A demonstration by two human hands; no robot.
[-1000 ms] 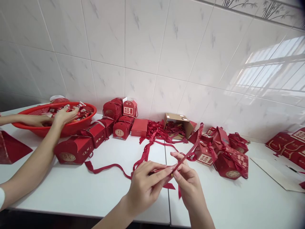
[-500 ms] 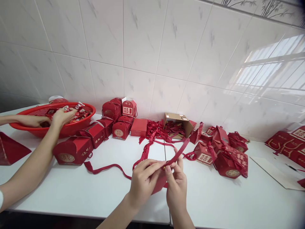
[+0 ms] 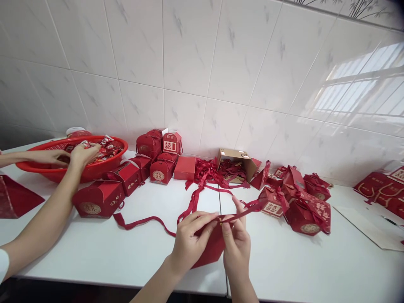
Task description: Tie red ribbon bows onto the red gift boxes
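Note:
A red gift box is held between my two hands near the table's front edge, tilted, its near face showing. My left hand pinches the box's top edge, where a red ribbon crosses. My right hand is closed at the same edge, thumb by a small gold-coloured piece, its index finger raised. One end of the ribbon runs right toward the finished-looking boxes; another length snakes left across the table. Fingers hide part of the top edge.
At left, another person's hands reach into a red basket of wrapped sweets. Red boxes stand beside it. Behind my hands are a ribbon pile and an open cardboard box. Ribboned boxes sit right, near a pale sheet.
The ribbon's raised end has swung down to the right and now lies lower. More of the box's face shows below my hands. The other person's far hand has lifted slightly.

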